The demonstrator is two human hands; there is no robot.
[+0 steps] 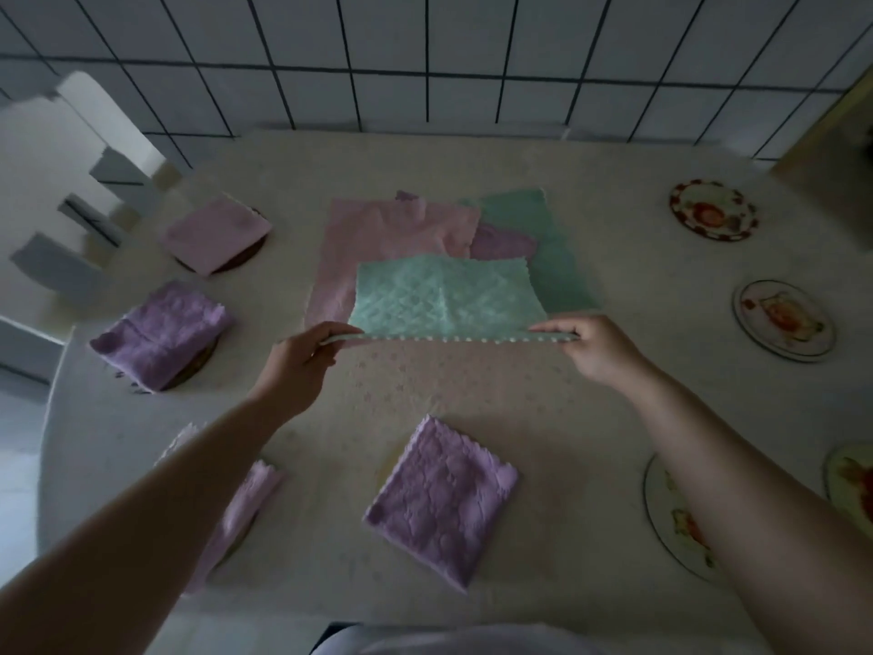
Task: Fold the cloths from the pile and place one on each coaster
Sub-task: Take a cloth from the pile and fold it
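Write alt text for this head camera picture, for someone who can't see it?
Two hands, left and right, pinch the near corners of a green cloth, holding it folded over a table. Behind it lies a pile of pink and green cloths. Folded purple cloths sit left and front; bare coasters wait on the right.

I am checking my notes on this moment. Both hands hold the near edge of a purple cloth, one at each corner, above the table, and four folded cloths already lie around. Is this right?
Not quite: the cloth held up is mint green, not purple, as the head view shows. The rest stands: the left hand and right hand pinch its near corners above the table.
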